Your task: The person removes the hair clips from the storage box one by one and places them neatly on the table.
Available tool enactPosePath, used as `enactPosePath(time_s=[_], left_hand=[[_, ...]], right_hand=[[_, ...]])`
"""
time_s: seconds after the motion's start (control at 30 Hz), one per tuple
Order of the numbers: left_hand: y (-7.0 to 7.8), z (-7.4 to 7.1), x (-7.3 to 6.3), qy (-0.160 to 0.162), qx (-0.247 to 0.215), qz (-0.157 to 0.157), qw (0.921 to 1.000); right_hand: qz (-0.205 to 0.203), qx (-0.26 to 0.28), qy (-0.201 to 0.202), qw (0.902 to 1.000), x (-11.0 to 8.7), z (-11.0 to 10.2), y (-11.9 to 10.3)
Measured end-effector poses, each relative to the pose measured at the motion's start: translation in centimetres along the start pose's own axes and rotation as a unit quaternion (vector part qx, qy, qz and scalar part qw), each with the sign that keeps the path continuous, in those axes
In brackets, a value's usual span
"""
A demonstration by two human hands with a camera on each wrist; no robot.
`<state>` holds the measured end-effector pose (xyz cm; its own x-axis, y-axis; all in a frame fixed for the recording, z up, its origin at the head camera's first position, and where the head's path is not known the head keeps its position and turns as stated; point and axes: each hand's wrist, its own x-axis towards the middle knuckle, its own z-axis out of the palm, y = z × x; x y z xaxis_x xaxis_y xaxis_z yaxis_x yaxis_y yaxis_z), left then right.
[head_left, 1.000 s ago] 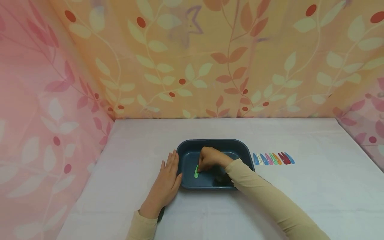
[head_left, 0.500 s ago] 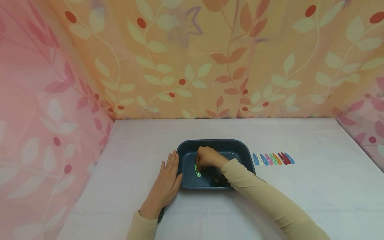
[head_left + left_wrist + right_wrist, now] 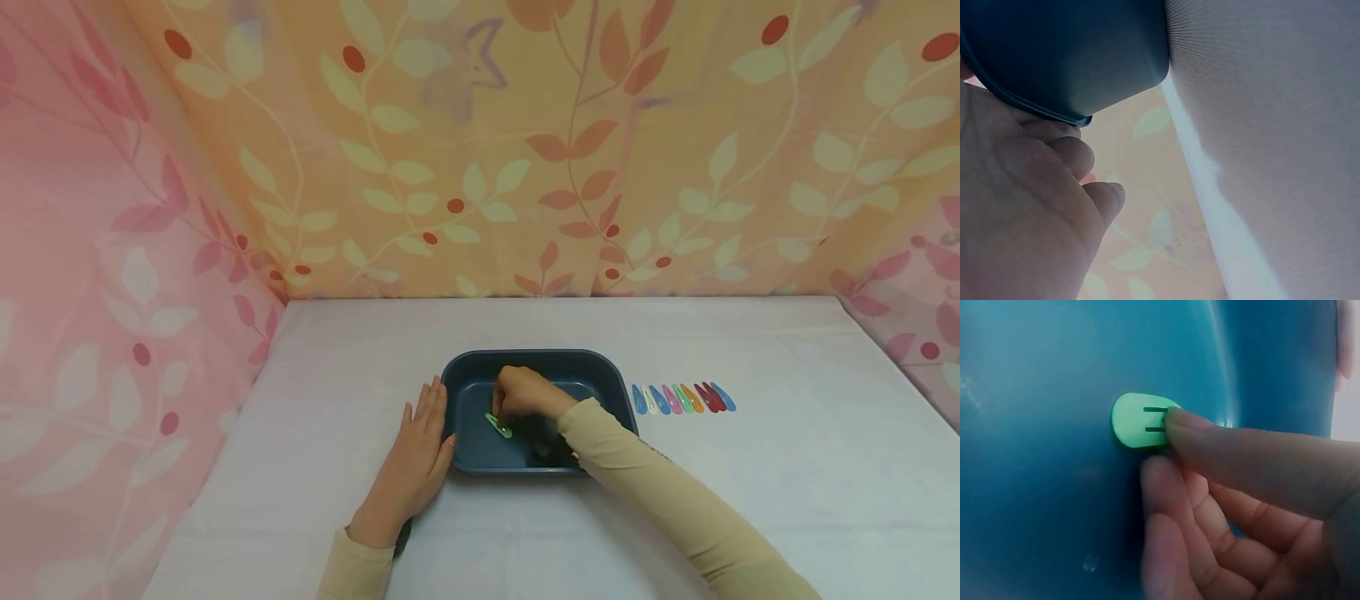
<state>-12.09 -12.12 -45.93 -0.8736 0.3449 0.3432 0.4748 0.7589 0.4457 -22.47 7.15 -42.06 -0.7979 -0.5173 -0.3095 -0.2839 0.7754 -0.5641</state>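
Note:
My right hand (image 3: 525, 393) reaches down into a dark blue tray (image 3: 540, 470). Between its thumb and fingers it pinches a green snap hair clip (image 3: 498, 426), which lies aslant low over the tray floor. Seen from the right wrist, the thumb covers one end of the clip (image 3: 1138, 419), while its rounded end with slots shows. Whether the clip touches the floor I cannot tell. My left hand (image 3: 412, 454) rests against the tray's left side with straight fingers. In the left wrist view its palm and fingers lie along the tray rim (image 3: 1029, 112).
Right of the tray, a row of several snap hair clips (image 3: 684, 397) in blue, white, pink, green, orange and red lies on the white tablecloth (image 3: 750, 492). A patterned curtain (image 3: 480, 208) rises behind the table's far edge.
The green hair clip has turned in my right hand, from nearly upright in the head view to slanting down to the right. My left hand and the tray have stayed put.

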Motion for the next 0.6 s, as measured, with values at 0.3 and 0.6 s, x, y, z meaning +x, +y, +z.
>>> enactPosePath(time_s=[0.3,0.6], left_hand=[[-0.01,0.0,-0.01,-0.001,-0.002,0.002,1.0],[-0.03,-0.05,0.02,-0.003,-0.003,0.002,1.0]], right_hand=[[0.0,0.022,-0.014,0.9997,-0.29,-0.12,0.34],[-0.001,0.07,-0.022,0.9973,-0.89,-0.65,0.86]])
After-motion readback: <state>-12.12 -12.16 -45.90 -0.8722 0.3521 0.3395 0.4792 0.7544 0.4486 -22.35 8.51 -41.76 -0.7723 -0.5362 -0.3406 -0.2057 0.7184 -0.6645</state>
